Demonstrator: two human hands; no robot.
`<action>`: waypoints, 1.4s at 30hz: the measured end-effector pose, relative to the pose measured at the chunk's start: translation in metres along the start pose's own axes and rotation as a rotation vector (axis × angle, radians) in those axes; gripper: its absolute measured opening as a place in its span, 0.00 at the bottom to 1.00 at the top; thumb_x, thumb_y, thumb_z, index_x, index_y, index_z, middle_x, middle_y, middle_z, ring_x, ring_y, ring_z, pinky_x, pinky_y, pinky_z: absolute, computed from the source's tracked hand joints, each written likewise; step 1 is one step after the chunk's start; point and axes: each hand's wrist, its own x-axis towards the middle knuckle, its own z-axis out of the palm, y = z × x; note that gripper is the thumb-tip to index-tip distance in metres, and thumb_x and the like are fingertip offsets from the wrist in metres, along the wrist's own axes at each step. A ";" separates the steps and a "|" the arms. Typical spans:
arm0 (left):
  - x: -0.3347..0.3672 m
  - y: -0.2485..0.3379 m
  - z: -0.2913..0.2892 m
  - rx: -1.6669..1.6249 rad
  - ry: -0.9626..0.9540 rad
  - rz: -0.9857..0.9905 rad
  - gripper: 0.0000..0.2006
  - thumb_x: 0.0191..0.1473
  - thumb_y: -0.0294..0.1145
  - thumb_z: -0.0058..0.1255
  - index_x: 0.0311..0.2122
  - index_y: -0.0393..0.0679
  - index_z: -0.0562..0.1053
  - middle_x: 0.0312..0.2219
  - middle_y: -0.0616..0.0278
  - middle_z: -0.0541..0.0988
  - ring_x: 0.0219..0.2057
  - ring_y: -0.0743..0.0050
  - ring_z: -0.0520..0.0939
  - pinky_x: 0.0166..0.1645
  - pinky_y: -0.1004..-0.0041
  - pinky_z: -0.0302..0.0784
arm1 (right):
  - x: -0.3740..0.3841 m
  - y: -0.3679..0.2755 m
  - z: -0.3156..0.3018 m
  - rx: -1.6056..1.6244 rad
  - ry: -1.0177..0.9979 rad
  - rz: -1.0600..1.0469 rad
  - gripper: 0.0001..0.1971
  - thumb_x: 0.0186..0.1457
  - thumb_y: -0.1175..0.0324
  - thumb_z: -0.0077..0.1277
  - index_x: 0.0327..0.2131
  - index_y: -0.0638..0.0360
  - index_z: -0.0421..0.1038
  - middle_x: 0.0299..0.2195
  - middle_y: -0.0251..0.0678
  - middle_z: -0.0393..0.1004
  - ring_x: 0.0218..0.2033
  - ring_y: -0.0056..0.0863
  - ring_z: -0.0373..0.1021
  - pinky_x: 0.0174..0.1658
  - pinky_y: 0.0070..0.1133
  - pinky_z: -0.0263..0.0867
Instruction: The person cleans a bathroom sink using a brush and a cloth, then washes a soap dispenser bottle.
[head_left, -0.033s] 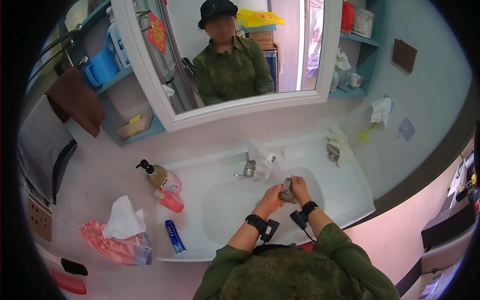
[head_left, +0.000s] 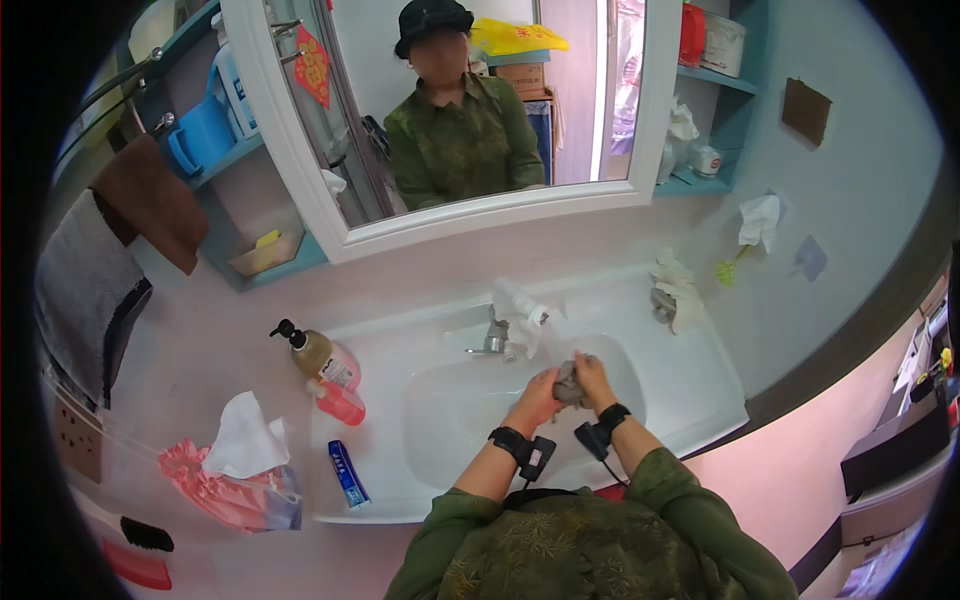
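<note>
A: Anything changed against the other frame?

B: Nothing I can see. Both hands and the rag sit where they were, so the work is in the same spot: rag gripped over the sink, not set down.

A: Hands?

B: Left hand (head_left: 537,398) is curled around the near-left side of a small grey rag (head_left: 569,385). Right hand (head_left: 596,380) is clamped on its far-right side, fingers wrapped over the top. Both are grasping it, neither is released. Dark bands are on both wrists.

A: Where's the rag exactly?

B: Pinched between the two hands, above the right part of the white sink (head_left: 440,400), just near and right of the tap (head_left: 492,338). Can't tell if it touches the bowl.

A: Long axis? Which way does it point?

B: It's a bunched wad, mostly covered, so there's no clear long axis. What shows runs roughly near to far between the palms. There's no end to call a tip.

A: Surroundings, quick.

B: A white cloth (head_left: 520,305) is draped on the tap and another pale rag (head_left: 678,290) lies on the far-right ledge. On the left are a pump bottle (head_left: 318,355), a pink bottle (head_left: 340,403) touching it, and a blue tube (head_left: 349,474) near the front edge. A pink tissue pack (head_left: 235,480) is further left. Mirror (head_left: 450,100) is on the far wall.
</note>
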 end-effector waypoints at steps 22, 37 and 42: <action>0.001 0.019 -0.017 -0.318 0.202 0.088 0.07 0.50 0.32 0.38 0.33 0.42 0.64 0.32 0.61 0.69 0.35 0.70 0.71 0.36 0.71 0.68 | -0.010 -0.012 0.019 0.131 0.084 0.142 0.21 0.48 0.57 0.41 0.39 0.67 0.61 0.37 0.52 0.65 0.35 0.44 0.65 0.36 0.27 0.62; -0.016 0.039 0.014 -0.400 0.220 0.184 0.10 0.47 0.25 0.42 0.37 0.36 0.62 0.31 0.60 0.67 0.33 0.68 0.71 0.39 0.67 0.69 | -0.057 -0.006 -0.007 -0.220 -0.070 -0.056 0.15 0.50 0.62 0.36 0.33 0.65 0.64 0.25 0.46 0.70 0.29 0.43 0.66 0.33 0.30 0.62; -0.021 0.042 0.018 -0.350 0.261 0.194 0.22 0.48 0.24 0.43 0.48 0.31 0.54 0.37 0.56 0.66 0.38 0.68 0.70 0.43 0.69 0.67 | -0.065 -0.020 -0.007 -0.386 -0.064 -0.309 0.16 0.52 0.58 0.32 0.30 0.58 0.66 0.26 0.48 0.68 0.30 0.47 0.64 0.33 0.35 0.60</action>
